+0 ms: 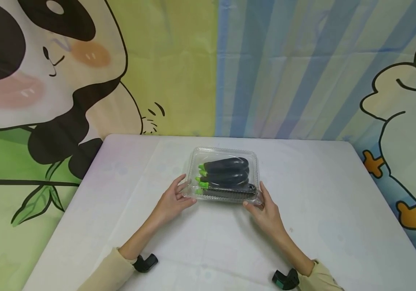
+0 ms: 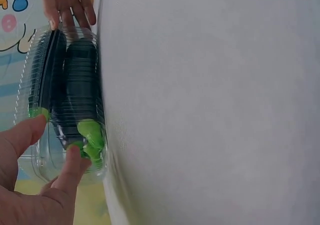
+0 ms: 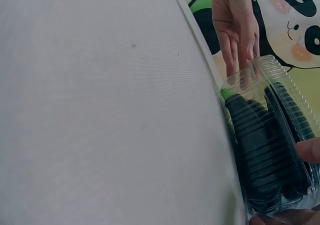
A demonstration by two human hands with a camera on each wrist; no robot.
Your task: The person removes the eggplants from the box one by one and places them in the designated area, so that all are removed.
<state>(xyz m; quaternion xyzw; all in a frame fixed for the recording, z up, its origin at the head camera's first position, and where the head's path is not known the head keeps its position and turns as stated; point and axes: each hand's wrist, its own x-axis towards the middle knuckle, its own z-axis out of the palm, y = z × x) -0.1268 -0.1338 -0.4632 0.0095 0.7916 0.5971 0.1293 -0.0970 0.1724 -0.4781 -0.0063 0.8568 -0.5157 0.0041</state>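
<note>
Clear plastic makes this clamshell of eggplants, gripped at opposite ends by the left hand and right hand over the white surface, look light, slick and easily dented, so its rimmed corners seem the safest hold.

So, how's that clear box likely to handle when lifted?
The clear box looks thin-walled and ribbed, so it may flex if squeezed. Its glossy plastic could be slippery. The eggplants inside have spare room, so might shift if tilted.
</note>
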